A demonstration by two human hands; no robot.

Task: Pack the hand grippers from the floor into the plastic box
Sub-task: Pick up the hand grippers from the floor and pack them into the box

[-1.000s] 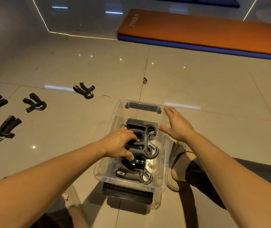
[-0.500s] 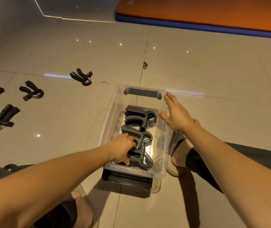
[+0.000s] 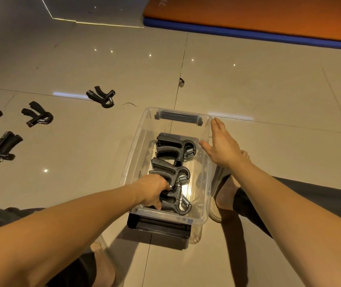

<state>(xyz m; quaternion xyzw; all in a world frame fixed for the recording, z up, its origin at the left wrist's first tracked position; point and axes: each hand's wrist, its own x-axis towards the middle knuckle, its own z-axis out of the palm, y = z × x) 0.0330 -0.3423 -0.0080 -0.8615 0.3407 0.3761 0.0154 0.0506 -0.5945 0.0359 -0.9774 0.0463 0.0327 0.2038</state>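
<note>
The tiled floor (image 3: 269, 100) carries an orange mat (image 3: 269, 15) far behind and a clear plastic box (image 3: 137, 147) before the person. The right hand (image 3: 224, 147) lies with straight fingers against the box's right wall. The left hand (image 3: 152, 190) is inside the box, fingers curled around the nearest hand gripper (image 3: 172, 204), one of three in a row. Loose grippers (image 3: 38, 114) lie on the floor at the left, well apart from the box.
</note>
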